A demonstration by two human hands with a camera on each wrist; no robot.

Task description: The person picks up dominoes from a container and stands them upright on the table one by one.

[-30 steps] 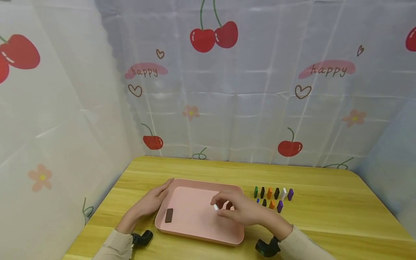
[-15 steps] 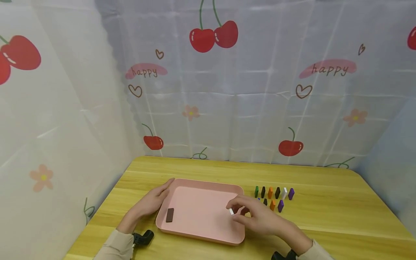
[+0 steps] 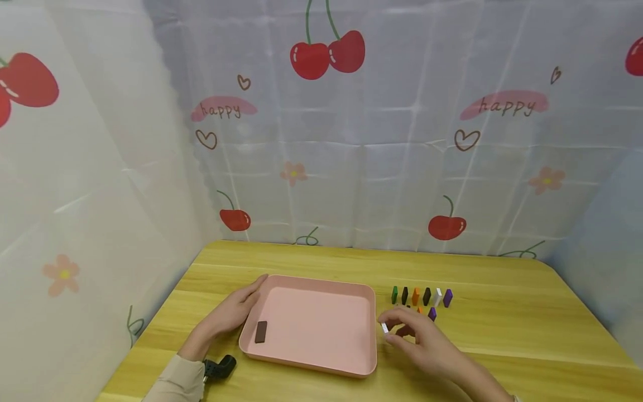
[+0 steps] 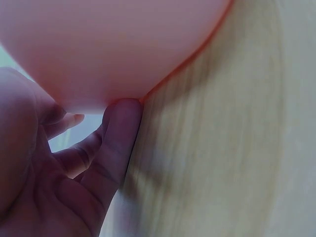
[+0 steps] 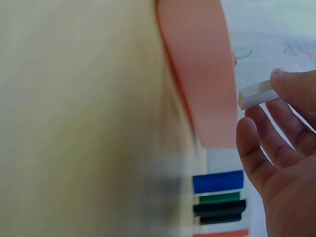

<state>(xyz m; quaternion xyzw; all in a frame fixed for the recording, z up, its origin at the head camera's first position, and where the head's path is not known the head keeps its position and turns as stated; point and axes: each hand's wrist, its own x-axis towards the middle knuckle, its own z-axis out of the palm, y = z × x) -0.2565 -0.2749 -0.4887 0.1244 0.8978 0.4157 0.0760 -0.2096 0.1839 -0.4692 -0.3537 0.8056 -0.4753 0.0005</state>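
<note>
My right hand [image 3: 424, 340] pinches a white domino block [image 3: 385, 328] between thumb and fingertips, just off the tray's right side. In the right wrist view the white block [image 5: 256, 94] sticks out past the thumb. A pink tray [image 3: 316, 371] lies on the table, with one dark brown domino block [image 3: 260, 332] flat near its left end. My left hand [image 3: 232, 314] rests along the tray's left side; the left wrist view shows its fingertips [image 4: 126, 111] touching the tray's outer wall.
Two rows of upright domino blocks stand right of the tray, among them a green one [image 3: 394, 294], a white one [image 3: 438, 297] and a purple one [image 3: 448, 298]. The right hand partly hides the nearer row. A patterned curtain [image 3: 351, 184] rises behind the table.
My right hand has moved right with the white domino block, from above the tray to beyond its right rim. The left hand and the brown block keep their places.
</note>
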